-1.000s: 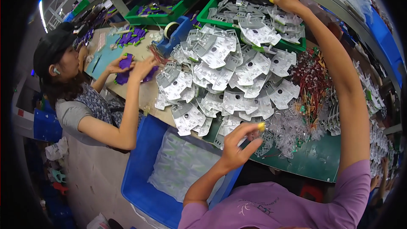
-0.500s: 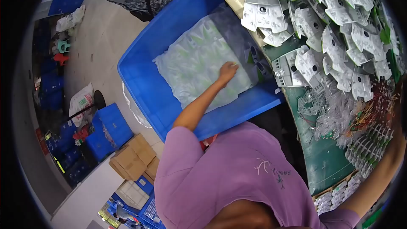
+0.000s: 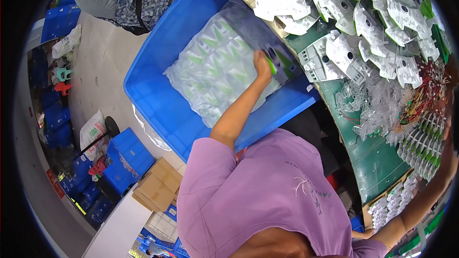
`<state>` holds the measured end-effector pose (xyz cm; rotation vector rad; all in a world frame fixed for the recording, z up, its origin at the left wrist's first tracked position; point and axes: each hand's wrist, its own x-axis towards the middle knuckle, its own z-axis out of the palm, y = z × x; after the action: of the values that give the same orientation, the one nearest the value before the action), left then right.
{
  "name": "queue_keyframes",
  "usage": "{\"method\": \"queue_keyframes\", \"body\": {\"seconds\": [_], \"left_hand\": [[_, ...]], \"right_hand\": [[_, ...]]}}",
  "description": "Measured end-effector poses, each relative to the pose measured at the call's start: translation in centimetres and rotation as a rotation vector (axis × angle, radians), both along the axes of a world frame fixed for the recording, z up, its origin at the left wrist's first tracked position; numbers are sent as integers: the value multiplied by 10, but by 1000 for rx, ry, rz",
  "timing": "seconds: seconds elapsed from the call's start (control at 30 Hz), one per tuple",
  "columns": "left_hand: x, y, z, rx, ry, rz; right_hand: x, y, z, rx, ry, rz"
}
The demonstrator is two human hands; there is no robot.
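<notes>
My left hand [image 3: 262, 65] reaches into a large blue bin [image 3: 158, 114], its fingers closed round a green-and-white plastic shell [image 3: 272, 65]. Beneath that hand, a translucent plastic sheet [image 3: 210, 71] covers rows of similar green-and-white shells. More shells show uncovered along the bin's right side. At the far right rim my right hand [image 3: 448, 110] is dark and cut off, near a bunch of thin red wires [image 3: 420, 100]; its fingers cannot be made out. Close to it lie several small slender green-and-clear parts [image 3: 423, 145].
On the green table [image 3: 370, 162] at right lie heaped silver-white shells [image 3: 334, 7] and clear plastic pieces [image 3: 368, 110]. A box of small white parts [image 3: 392, 205] sits nearer. Another person's patterned clothing [image 3: 155, 0] shows beyond the bin. Cardboard boxes [image 3: 160, 184] and blue crates [image 3: 124, 155] stand left.
My left hand has moved from the plastic sheet toward the bin's right side and now grips a shell. The whole view has shifted slightly.
</notes>
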<state>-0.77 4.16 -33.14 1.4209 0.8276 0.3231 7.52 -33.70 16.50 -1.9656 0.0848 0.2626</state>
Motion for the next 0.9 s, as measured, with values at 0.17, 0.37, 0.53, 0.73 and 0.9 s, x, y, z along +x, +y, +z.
{"method": "queue_keyframes", "body": {"seconds": [0.17,0.37,0.53,0.73,0.9], "left_hand": [[-23,-40,-45,-193,718,-230],[10,-73,5,-671,659,-284],[-32,9,69,-896,262,-340],[-79,58,209,-1570,89,-511],[-74,-9,271,-1873,-73,-633]], "right_hand": [[-47,9,-34,-57,-83,31],[-69,-4,-50,-4,14,-35],[-91,12,-69,-135,-49,-86],[-117,124,-125,36,-10,130],[-117,208,-167,590,3,-100]]}}
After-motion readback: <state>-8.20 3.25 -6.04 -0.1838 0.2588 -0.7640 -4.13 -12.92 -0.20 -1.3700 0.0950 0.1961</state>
